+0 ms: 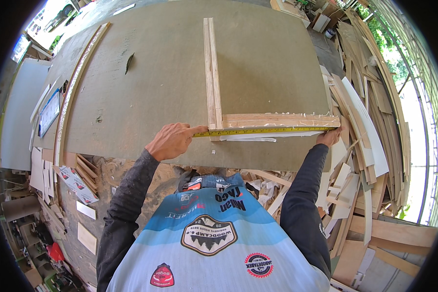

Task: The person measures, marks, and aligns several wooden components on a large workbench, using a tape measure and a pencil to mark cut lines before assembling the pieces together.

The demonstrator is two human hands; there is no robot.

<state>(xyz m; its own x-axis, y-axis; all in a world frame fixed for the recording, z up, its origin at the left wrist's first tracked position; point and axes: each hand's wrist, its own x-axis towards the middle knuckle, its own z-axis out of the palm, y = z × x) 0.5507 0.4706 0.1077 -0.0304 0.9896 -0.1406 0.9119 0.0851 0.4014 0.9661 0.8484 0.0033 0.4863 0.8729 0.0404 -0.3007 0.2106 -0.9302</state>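
A yellow tape measure (267, 131) is stretched along the near edge of a short wooden strip (277, 119). My left hand (173, 140) is closed at the tape's left end, its index finger reaching to the joint of the strips. At the right end my right hand (330, 136) pinches the tape against the short strip's end. A longer wooden strip (210, 73) runs away from me and meets the short one in an L. Under the tape lies a white strip (248, 138), partly hidden. Whether a tape case sits in either hand cannot be made out.
All this lies on a large greenish-brown board (155, 87). Towards its left are a long strip with a pale speckled edge (78, 73) and a blue-edged clipboard (49, 113). Offcuts and planks (374, 97) are heaped at right. Scraps (86, 238) litter the floor at left.
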